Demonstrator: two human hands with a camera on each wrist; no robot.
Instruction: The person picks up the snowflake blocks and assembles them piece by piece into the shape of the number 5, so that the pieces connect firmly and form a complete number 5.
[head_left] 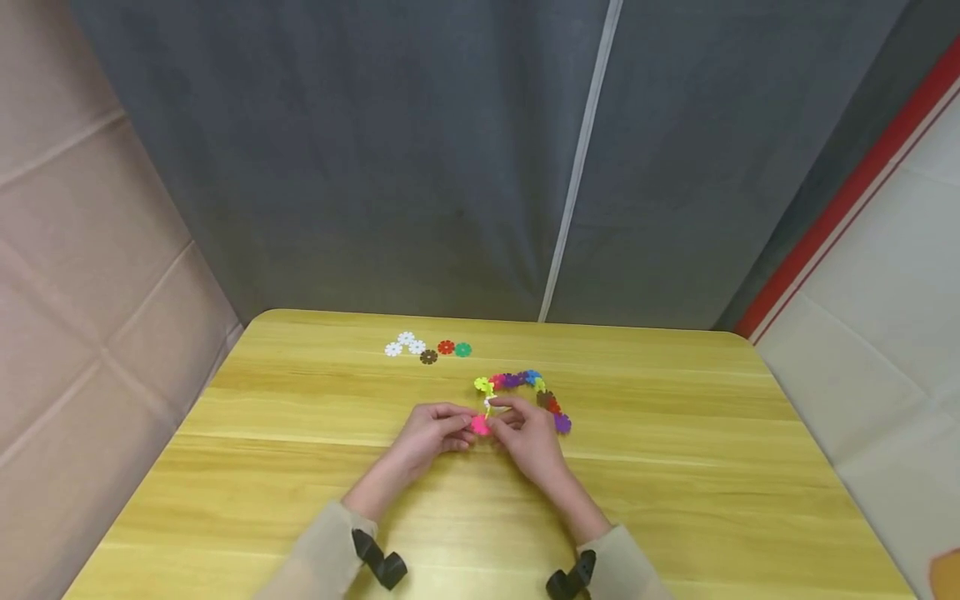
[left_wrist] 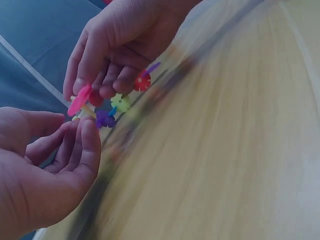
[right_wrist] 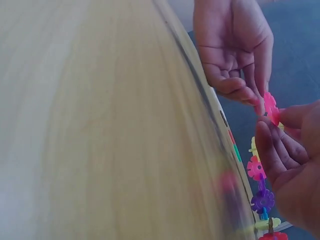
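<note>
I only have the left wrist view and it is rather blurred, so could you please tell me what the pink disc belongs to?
Observer: In the head view the pink disc is the near end of a curved chain of interlocked snowflake discs lying on the yellow table.
Operator: Thank you. Which of the hands is holding it?
Observer: The right wrist view shows the right hand pinching it, with the left hand fingertips at its edge.
Operator: Are there loose pieces anywhere?
Observer: Yes, the head view shows a row of loose discs farther back: three white, one brown, one red, one green.
</note>
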